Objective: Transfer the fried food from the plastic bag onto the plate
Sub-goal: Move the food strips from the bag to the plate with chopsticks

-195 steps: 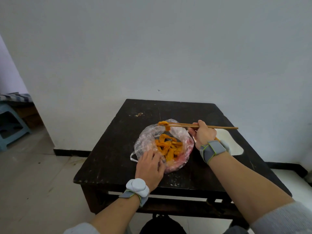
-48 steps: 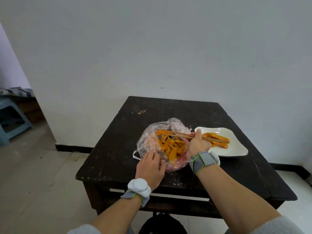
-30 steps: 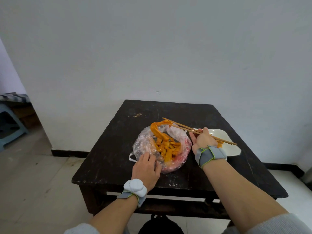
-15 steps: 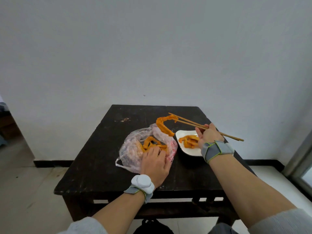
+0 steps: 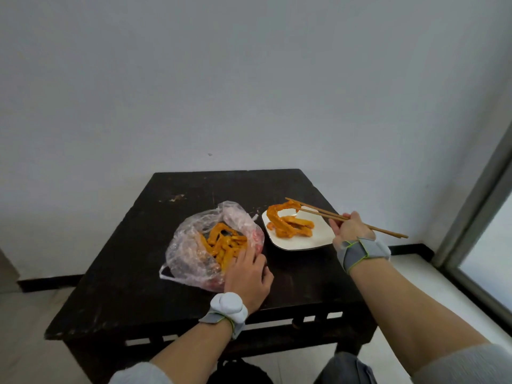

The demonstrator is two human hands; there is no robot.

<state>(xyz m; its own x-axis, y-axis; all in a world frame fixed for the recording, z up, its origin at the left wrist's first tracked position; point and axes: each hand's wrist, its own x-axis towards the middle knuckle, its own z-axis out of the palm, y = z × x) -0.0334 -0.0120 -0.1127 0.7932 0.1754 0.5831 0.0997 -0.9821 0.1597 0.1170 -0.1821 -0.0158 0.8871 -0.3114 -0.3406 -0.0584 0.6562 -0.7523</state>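
Note:
A clear plastic bag (image 5: pixel 194 245) lies open on the dark table (image 5: pixel 138 245), with orange fried strips (image 5: pixel 224 243) inside. My left hand (image 5: pixel 248 275) presses on the bag's near right edge. To its right stands a white square plate (image 5: pixel 318 234) holding a few fried strips (image 5: pixel 296 227). My right hand (image 5: pixel 350 230) grips wooden chopsticks (image 5: pixel 327 216). Their tips pinch a long curved fried strip (image 5: pixel 277 214) over the plate, its lower end touching the pile there.
The table stands against a white wall. A grey window or door frame (image 5: pixel 471 217) runs along the right side. A dark object (image 5: pixel 241 370) sits on the pale floor under the table's near edge.
The chopsticks have carried the long fried strip rightward from above the bag to over the plate. My left hand stays on the bag. The view has swung right.

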